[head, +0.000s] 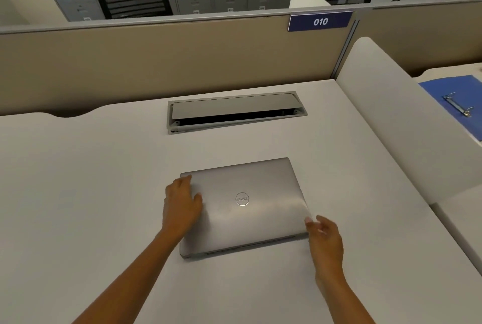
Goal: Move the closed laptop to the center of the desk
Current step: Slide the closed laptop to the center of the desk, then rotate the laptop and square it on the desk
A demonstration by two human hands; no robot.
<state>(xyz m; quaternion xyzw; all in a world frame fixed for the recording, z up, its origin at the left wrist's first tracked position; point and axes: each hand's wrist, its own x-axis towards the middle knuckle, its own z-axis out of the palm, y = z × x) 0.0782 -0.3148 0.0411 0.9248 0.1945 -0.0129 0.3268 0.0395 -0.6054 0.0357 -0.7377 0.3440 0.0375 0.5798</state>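
A closed silver laptop (250, 206) with a round logo on its lid lies flat on the white desk (91, 180), near the middle and a little toward the front. My left hand (181, 206) rests on the laptop's left edge, fingers curled over the side and thumb on the lid. My right hand (324, 239) is at the front right corner, fingers apart and blurred, touching or just off the edge. The laptop sits slightly turned, its right side farther from me.
A grey cable hatch (234, 111) with its flap ajar is set into the desk behind the laptop. A beige partition (156, 57) with a blue "010" sign (320, 21) closes the back. A white divider (396, 120) bounds the right; beyond it lies a blue ring binder (453, 99).
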